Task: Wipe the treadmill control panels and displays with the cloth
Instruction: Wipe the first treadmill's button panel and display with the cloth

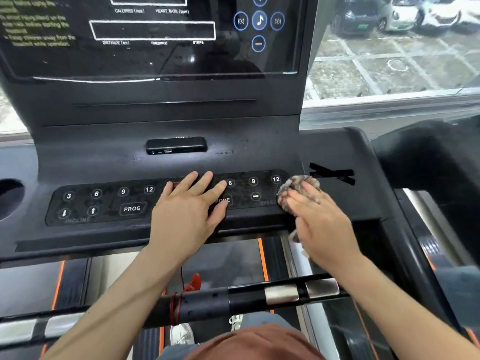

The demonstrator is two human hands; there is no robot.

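The mottled brown-and-grey fuzzy cloth (298,187) is bunched at the right end of the glossy black keypad strip with white numbered keys (104,203), just beside the right-hand "12" key and over the speed controls. The right hand (322,224) lies on top of it, fingers (306,194) nearly straight and pressing the wad flat against the panel rather than gripping it; a loose tail of cloth hangs below the palm, past the console's front edge. The left hand (187,211) rests spread and flat on the middle of the same strip, fingers extended over the keys near "MODE", holding nothing. The step in hand looks like the wipe of the keypad's right part. To do it well, the cloth should travel in overlapping strokes along the strip's length, with even, light pressure so keys are not pushed in hard. The left hand would need to lift clear so the centre is not skipped. The tail is best gathered in so it does not drag. The dark glossy display screen (155,61) above shows smears and reflections, so it probably needs its own pass. The small black port module (176,146) sits between screen and keypad.
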